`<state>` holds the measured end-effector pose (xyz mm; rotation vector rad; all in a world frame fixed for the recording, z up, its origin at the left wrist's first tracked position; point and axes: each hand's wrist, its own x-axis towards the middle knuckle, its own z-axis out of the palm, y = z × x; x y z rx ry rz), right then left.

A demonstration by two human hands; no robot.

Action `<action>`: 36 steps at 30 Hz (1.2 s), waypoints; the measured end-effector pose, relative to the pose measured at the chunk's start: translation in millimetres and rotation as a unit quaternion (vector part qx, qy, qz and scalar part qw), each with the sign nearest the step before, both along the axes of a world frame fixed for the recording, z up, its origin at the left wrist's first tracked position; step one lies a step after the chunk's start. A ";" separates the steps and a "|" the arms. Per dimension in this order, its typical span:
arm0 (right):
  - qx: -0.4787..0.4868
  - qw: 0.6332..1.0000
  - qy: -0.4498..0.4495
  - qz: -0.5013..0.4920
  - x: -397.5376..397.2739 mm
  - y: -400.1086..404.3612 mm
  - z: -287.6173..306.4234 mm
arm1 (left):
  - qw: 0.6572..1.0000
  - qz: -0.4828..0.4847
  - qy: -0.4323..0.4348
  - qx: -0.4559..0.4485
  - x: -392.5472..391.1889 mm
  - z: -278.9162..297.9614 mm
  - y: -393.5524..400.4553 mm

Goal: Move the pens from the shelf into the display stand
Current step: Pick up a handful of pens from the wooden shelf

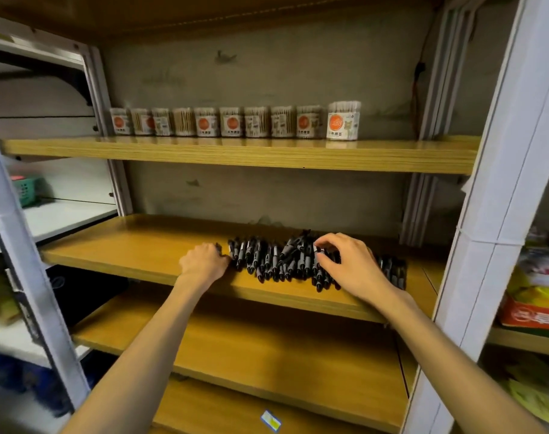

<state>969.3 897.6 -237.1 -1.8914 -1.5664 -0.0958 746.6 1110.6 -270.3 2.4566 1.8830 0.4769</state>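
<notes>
A heap of black pens (276, 261) lies on the middle wooden shelf (135, 245); the left hand (204, 261) rests curled at the heap's left edge, its grip unclear; the right hand (348, 261) pinches one pen atop the heap.

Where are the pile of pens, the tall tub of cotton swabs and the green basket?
pile of pens (276, 261): head view, on the middle of the black heap.
tall tub of cotton swabs (343, 120): head view, on its front label.
green basket (27, 191): head view, on its slotted side wall.
</notes>
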 end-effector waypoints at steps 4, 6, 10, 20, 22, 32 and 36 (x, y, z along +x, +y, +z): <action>0.006 1.000 0.006 -0.008 3.1 6.5 -5.5 | 1.000 0.008 0.006 0.009 6.7 -2.9 10.7; 0.008 1.000 0.007 -0.011 4.1 9.8 -7.3 | 0.998 -0.009 -0.066 0.012 9.8 -2.3 17.0; 0.014 1.000 0.006 -0.012 5.2 16.1 -7.5 | 0.979 -0.026 -0.196 -0.042 14.2 7.0 27.2; 0.018 1.000 0.006 -0.021 8.8 25.9 -4.0 | 0.987 -0.034 -0.133 -0.088 18.8 1.7 44.2; 0.020 1.000 0.004 -0.022 9.2 26.4 -4.0 | 0.990 -0.023 -0.117 -0.070 18.2 2.2 44.6; 0.016 1.000 0.008 -0.023 10.1 30.0 -4.4 | 0.999 0.012 0.035 -0.021 13.5 6.2 38.2; 0.015 1.000 0.007 -0.023 10.7 30.7 -3.9 | 0.987 -0.017 -0.119 -0.107 6.1 17.1 39.1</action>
